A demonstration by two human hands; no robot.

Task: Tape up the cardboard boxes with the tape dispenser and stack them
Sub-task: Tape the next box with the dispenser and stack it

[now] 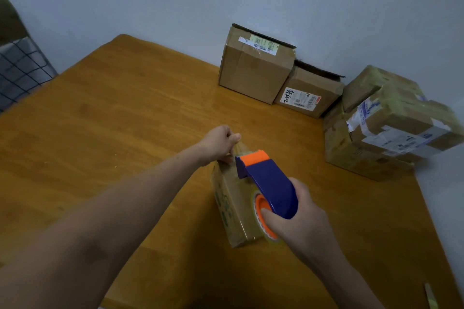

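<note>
Tape dispenser [268,183] clamped in right hand [298,221] over box [229,211]; tape [239,150] pinched in left hand [218,144]

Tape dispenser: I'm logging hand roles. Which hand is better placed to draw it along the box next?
Right. The right hand grips the dispenser over the box, while the left hand pinches the tape at the box's far edge, probably anchoring it.

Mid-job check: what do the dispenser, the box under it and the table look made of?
Tape dispenser: smooth matte plastic, likely; solid blue body, orange trim.
Box: brown cardboard, glossy where clear tape seems to cover it.
Table: wood or wood-look laminate, semi-gloss; grain lines and soft reflections show.
</note>
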